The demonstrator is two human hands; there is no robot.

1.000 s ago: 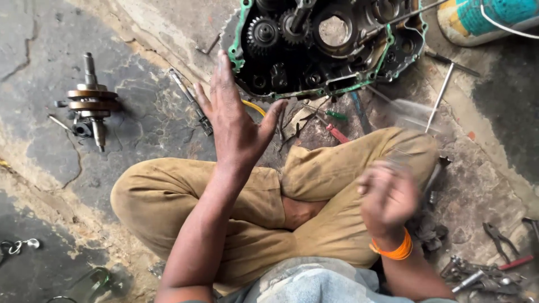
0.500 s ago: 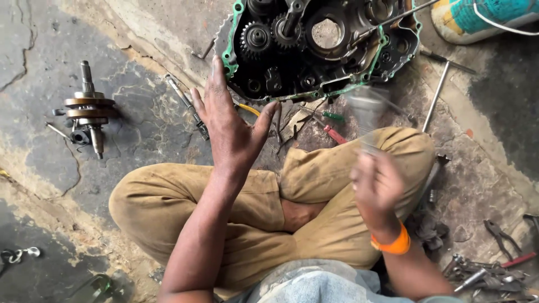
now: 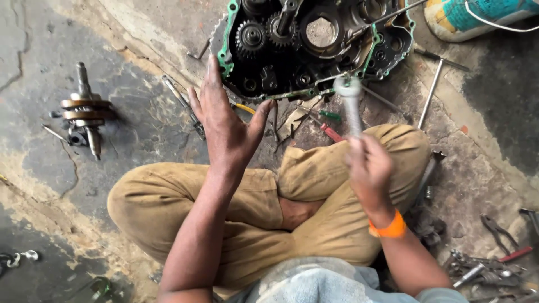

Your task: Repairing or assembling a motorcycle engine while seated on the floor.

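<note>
Left hand (image 3: 227,126): fingers extended and held close together, thumb spread wide, palm empty. The fingertips reach the green-gasketed rim of the open engine case (image 3: 314,47) on the floor; contact cannot be confirmed. Right hand (image 3: 369,168): fingers wrapped tight round the shaft of a metal wrench (image 3: 351,106), held upright, its head just before the case's near edge. An orange wristband (image 3: 388,229) sits on that wrist. A crankshaft (image 3: 85,112) lies well apart to the left on the concrete.
</note>
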